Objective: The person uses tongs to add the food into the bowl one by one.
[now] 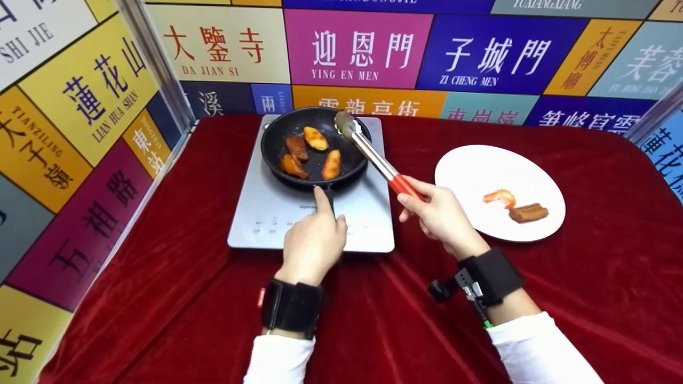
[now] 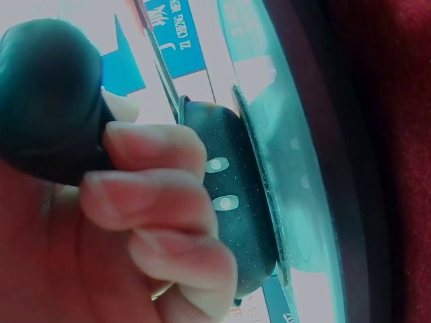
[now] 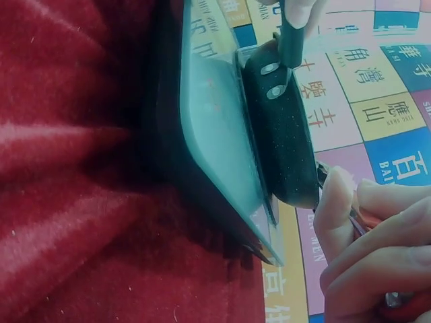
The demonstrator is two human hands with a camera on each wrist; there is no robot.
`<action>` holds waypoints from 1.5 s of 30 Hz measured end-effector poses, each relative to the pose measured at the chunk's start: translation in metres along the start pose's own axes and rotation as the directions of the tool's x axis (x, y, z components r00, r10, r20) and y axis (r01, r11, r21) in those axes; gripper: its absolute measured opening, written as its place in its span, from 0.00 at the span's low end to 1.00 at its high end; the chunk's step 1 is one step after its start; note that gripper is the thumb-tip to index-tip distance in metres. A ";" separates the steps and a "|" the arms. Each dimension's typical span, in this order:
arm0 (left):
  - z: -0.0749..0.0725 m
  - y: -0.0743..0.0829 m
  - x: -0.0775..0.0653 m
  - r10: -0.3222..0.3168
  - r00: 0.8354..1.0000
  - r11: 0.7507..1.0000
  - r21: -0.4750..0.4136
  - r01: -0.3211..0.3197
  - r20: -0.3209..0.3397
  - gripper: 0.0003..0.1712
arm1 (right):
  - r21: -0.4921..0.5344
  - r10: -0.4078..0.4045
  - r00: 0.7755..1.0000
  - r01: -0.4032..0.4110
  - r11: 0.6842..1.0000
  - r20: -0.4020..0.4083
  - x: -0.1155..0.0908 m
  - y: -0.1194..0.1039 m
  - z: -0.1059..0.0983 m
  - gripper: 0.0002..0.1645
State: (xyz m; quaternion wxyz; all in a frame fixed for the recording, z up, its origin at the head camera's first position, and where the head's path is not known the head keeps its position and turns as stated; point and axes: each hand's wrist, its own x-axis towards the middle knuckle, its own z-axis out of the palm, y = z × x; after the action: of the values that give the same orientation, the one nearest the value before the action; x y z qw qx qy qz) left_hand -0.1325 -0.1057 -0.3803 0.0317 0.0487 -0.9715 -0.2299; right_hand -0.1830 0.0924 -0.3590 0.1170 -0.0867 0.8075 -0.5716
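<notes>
My left hand grips the black handle of a frying pan, index finger stretched along it toward the rim; the left wrist view shows the other fingers curled round it. In the pan lie a browned yellow piece of food, a similar wedge, and reddish-brown pieces at the left. My right hand holds kitchen tongs by their red handle. The tongs' tips hang over the pan's right rim. In the right wrist view the fingers hide most of the tongs.
The pan stands on a silver induction cooker. To the right, a white oval plate carries a shrimp and a brown ridged piece of food. A dark red cloth covers the table. Panels with printed signs enclose the back and sides.
</notes>
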 end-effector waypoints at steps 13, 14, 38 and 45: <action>0.000 0.003 0.000 0.000 1.000 1.000 0.004 0.000 0.019 0.39 | 0.008 0.010 1.000 -0.009 1.000 -0.009 0.000 0.005 -0.003 0.28; 0.000 0.003 0.001 -0.002 1.000 1.000 0.005 0.002 0.020 0.39 | 0.016 0.008 1.000 -0.008 1.000 -0.007 0.001 0.008 -0.004 0.28; 0.001 -0.001 0.000 -0.014 1.000 1.000 0.019 0.014 0.020 0.40 | 0.200 0.002 1.000 -0.004 0.980 0.010 -0.025 0.043 0.004 0.31; 0.001 0.002 0.000 -0.014 1.000 1.000 0.023 0.013 0.025 0.40 | 0.236 -0.023 0.999 0.030 0.971 -0.035 -0.037 0.048 0.011 0.27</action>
State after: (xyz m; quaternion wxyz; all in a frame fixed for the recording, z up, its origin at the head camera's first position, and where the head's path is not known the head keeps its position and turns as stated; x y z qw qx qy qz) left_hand -0.1329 -0.1038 -0.3807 0.0173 0.0528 -0.9740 -0.2198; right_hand -0.1444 0.1084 -0.4048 0.1061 -0.0739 0.7343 -0.6664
